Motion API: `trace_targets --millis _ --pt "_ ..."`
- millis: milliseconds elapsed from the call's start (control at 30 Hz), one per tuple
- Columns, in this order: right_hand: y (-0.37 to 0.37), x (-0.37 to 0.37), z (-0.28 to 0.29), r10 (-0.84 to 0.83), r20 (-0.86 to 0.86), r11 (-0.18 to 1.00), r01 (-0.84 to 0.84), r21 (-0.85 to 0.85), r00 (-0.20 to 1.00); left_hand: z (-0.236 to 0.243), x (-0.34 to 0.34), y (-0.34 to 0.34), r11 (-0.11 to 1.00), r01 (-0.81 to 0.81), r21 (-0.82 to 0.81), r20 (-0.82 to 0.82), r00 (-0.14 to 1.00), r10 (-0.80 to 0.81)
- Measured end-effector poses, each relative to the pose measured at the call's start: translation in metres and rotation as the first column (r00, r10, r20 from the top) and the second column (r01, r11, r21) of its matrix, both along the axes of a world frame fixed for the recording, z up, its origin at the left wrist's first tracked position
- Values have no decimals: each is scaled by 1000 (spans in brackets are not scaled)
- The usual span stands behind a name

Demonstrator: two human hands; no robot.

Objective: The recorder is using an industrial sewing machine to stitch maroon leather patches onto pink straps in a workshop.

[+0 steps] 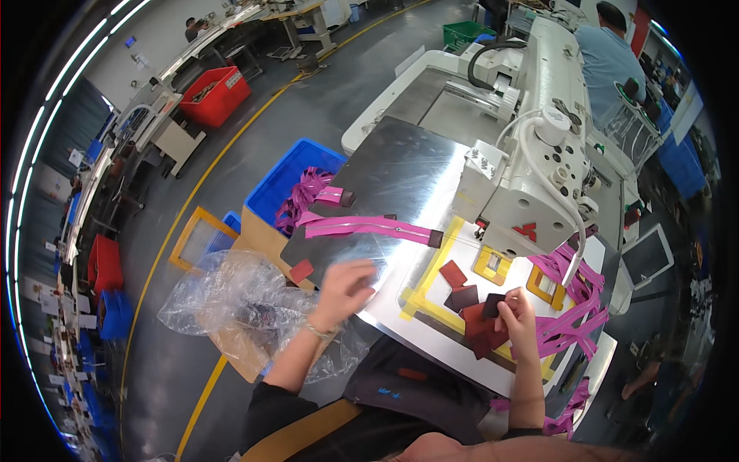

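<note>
My left hand (342, 289) is open above the steel plate's near left edge, its fingers loosely curved and holding nothing. My right hand (519, 319) pinches a small dark square patch (491, 306) over a loose group of red-brown and dark patches (477, 335). These lie on the white work surface (431, 335) bordered with yellow tape. Beside them are yellow frames (490, 264) and pink zipper strips (566, 331). A pink zipper with a dark end tab (369, 225) lies across the steel plate (396, 165), beyond my left hand.
A white sewing machine head (523, 192) overhangs the work surface. At left are a blue bin (269, 181) of pink zippers, cardboard (254, 245) and clear plastic (208, 296). A red bin (215, 92) stands on the floor. A person in light blue (604, 69) is behind the machine.
</note>
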State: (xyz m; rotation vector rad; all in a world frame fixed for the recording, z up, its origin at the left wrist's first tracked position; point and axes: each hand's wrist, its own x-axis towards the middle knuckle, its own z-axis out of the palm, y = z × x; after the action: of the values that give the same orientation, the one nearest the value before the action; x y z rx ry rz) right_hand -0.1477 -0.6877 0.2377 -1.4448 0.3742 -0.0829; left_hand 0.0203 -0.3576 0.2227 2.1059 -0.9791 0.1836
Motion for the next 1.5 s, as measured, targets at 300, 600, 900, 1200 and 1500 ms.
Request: trace_targets --millis 300,600,900,1200,1500 --pt "-2 -2 0 -135 18 990 136 -43 991 -27 32 130 898 -177 403 281 958 63" --pt "-6 -5 0 -138 57 990 139 -14 989 38 32 39 983 -159 90 439 892 105" --pt "7 1 11 -204 118 976 211 -53 972 11 -23 -106 938 266 -223 365 915 -173" --pt "9 -19 -4 -330 153 888 361 -285 932 -11 -58 -134 905 396 153 126 901 -416" --pt "67 -24 4 -253 219 920 304 -247 942 -2 -75 -125 905 358 -230 -178 898 -401"
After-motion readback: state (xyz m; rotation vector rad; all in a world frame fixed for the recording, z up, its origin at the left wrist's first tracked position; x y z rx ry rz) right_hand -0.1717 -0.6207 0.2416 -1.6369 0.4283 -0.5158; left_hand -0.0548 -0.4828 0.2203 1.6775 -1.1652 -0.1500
